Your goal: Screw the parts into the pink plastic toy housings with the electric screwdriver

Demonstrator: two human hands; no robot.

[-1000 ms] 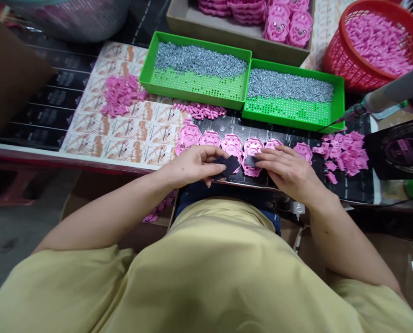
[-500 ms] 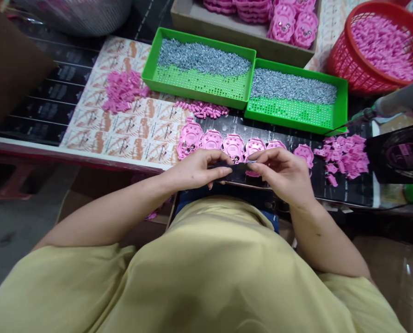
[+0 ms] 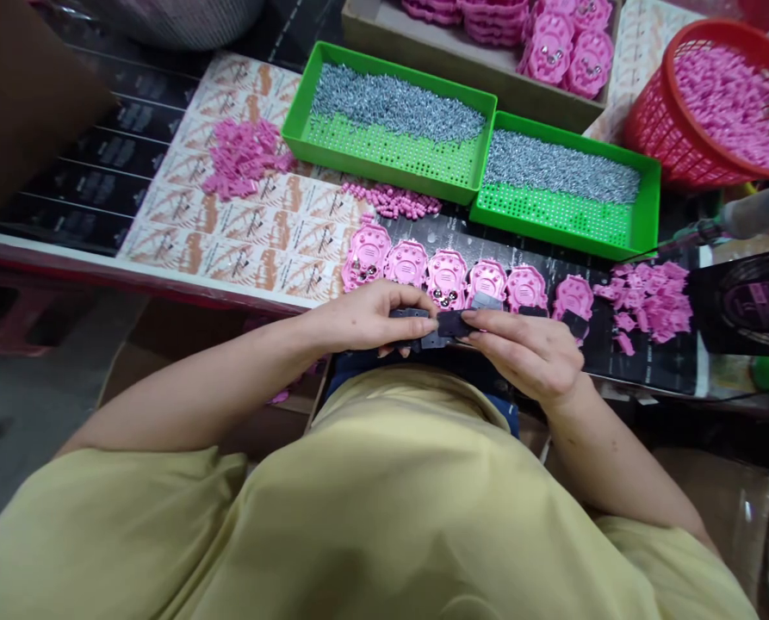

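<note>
Small black pieces (image 3: 431,339) are pinched between the thumb and fingers of my left hand (image 3: 384,319) at the table's front edge. My right hand (image 3: 526,344) grips a dark block (image 3: 454,324) by its right end, close against those pieces. Just beyond my hands runs a row of pink plastic casings (image 3: 447,271), the third with shiny metal balls at its lower end. A grey piece (image 3: 487,300) lies over the lower part of one casing. Another black piece (image 3: 574,324) rests on the rightmost casing.
Two green trays (image 3: 384,172) of small metal parts stand behind the casings. Pink part piles (image 3: 652,297) lie right and left. A cardboard box (image 3: 436,60) of casings and a red basket (image 3: 655,129) are at the back. A dark device (image 3: 746,301) stands right.
The view has shifted slightly. The black pieces between my hands are now turned, with grey parts showing. My right hand's fingers have flattened over the dark block.
</note>
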